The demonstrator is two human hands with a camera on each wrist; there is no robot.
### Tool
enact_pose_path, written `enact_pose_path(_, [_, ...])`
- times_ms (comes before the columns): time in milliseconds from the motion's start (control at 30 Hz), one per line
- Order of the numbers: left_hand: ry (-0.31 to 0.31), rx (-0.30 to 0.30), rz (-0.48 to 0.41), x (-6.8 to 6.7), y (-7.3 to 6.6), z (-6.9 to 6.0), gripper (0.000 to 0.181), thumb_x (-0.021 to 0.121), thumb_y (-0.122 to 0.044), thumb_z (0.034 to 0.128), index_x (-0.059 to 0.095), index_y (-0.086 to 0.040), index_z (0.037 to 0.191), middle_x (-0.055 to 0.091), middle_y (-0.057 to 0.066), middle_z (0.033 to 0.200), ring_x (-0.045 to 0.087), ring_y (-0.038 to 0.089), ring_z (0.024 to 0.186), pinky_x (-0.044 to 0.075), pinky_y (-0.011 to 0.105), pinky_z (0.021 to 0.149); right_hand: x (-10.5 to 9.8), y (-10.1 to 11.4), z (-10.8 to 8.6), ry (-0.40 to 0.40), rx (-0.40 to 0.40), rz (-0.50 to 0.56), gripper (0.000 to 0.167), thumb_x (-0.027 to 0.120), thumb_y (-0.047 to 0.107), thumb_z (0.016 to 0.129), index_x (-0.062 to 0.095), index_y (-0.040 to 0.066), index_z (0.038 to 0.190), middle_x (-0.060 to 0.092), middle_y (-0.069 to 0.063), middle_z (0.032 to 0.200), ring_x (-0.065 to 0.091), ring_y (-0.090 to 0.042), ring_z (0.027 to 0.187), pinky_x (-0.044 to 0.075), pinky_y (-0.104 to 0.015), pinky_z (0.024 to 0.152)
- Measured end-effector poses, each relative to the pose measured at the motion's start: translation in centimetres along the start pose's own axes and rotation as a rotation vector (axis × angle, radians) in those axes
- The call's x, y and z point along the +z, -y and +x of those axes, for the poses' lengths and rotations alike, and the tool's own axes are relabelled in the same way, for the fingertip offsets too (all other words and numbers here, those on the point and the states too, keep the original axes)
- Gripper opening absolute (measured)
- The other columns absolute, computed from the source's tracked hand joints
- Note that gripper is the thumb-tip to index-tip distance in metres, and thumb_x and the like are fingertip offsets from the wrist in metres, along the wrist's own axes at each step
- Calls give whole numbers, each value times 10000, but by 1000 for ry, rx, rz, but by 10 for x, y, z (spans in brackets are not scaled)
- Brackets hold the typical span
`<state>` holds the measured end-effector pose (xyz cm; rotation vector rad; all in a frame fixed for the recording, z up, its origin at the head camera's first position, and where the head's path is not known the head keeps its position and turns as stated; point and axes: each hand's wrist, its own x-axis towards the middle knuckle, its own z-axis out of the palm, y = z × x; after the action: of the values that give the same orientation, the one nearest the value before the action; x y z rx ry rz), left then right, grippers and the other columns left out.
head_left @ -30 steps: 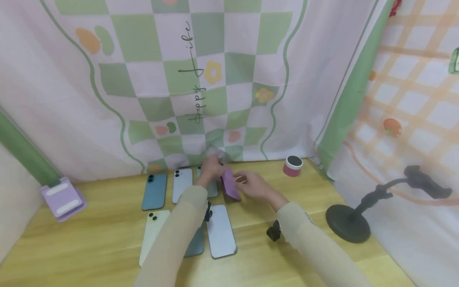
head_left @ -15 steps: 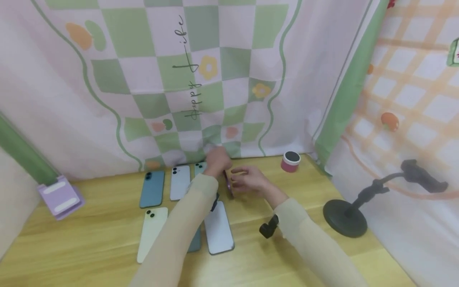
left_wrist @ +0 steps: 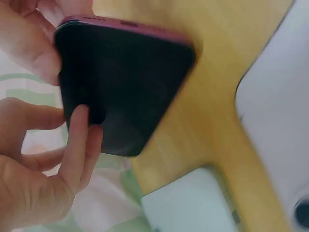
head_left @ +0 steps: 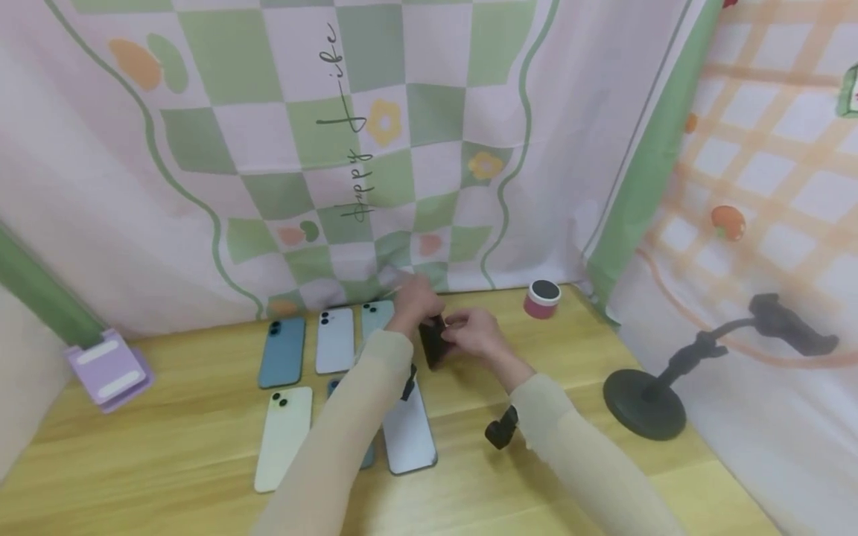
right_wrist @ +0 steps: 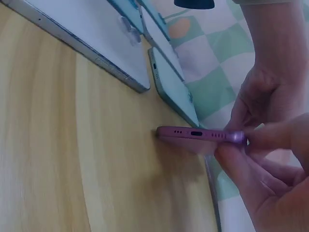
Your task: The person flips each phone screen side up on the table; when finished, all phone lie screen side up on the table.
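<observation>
A purple smartphone (head_left: pixel 432 342) is held up on edge at the back of the table, its black screen showing in the head view. My left hand (head_left: pixel 417 298) grips its far end; in the left wrist view, the left hand's fingers (left_wrist: pixel 79 140) lie over the screen's side. Near the charging-port end, my right hand (head_left: pixel 477 333) pinches a corner between thumb and fingers. The phone's purple bottom edge (right_wrist: pixel 195 133) faces the right wrist view. A pale green phone (head_left: pixel 377 316) lies just left of it, partly hidden by my left hand.
Beside it in the back row lie a lilac phone (head_left: pixel 335 341) and a blue phone (head_left: pixel 281 353). In front are a cream phone (head_left: pixel 283 439), a white phone (head_left: pixel 410 439) and a blue phone mostly under my left forearm. A pink jar (head_left: pixel 541 299) and black stand (head_left: pixel 645 406) are right.
The purple phone has turned from showing its purple back, through edge-on, to its dark screen. Both hands stay around it, and the right fingers have closed onto its corner. The head view has shifted slightly.
</observation>
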<state>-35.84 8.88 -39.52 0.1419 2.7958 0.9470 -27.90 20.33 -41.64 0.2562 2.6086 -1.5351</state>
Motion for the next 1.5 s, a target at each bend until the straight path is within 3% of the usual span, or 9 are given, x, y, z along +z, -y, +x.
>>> enact_pose_path(67, [40,11,-111,2,7,2,232,636,-59,872,593,8,1091,712,194,1089,778,269,727,656,327,676,1,-3,2,-68,-11,-104,394,706,39,874,708,-21,1263,755,-224,1216,765,-326,1075,632,-361,901])
enact_pose_path(133, [62,61,-100,4,15,4,249,616,-75,873,617,32,1098,705,218,1132,782,289,799,662,341,730,1,-7,5,-108,-15,-169,379,698,33,854,734,-1,1229,762,-208,1210,740,-336,1117,608,-396,953])
enact_pose_path(333, [107,293,246,7,35,-3,508,688,-198,895,648,-51,1380,697,164,1356,654,320,1226,524,431,1104,1,-24,13,-134,-6,-234,363,660,24,838,752,-15,1187,734,-237,1257,665,-377,1198,539,-470,1060])
enact_pose_path(467, [192,336,351,12,43,-10,595,720,-287,924,578,-126,1479,610,111,1506,578,302,1380,467,441,1190,1,-31,15,-144,3,-229,354,643,24,850,753,-16,1185,731,-237,1267,649,-378,1216,517,-473,1074])
enact_pose_path(667, [212,334,460,14,46,-14,657,724,-389,940,521,-191,1533,425,79,1667,448,322,1512,401,487,1244,5,-32,15,-151,-11,-259,334,653,59,881,733,-27,1194,767,-216,1188,710,-377,1143,551,-477,1012])
enact_pose_path(1033, [204,299,442,12,57,-14,654,691,-390,968,475,-223,1562,343,45,1712,305,305,1599,220,558,1324,14,-15,15,-126,4,-298,348,623,165,923,718,6,1219,719,-237,1271,679,-308,960,501,-272,688])
enact_pose_path(1200, [186,293,409,5,67,-16,670,671,-369,988,432,-183,1586,331,77,1715,316,319,1593,203,568,1328,21,-10,16,-115,1,-282,415,590,193,968,632,-27,1317,678,-262,1335,685,-368,1065,586,-407,844])
enact_pose_path(1367, [106,266,363,-5,84,-4,657,701,-234,927,490,-124,1539,449,116,1645,423,347,1528,257,607,1296,34,-5,17,-103,-163,-320,421,570,152,984,576,-42,1358,672,-271,1335,684,-404,1157,583,-506,975])
enact_pose_path(1500, [72,221,394,-15,96,-6,612,686,-166,895,549,-118,1489,518,131,1590,467,349,1492,303,602,1277,54,0,9,11,-364,-371,385,592,80,977,610,-39,1343,684,-252,1292,682,-357,1058,591,-504,970])
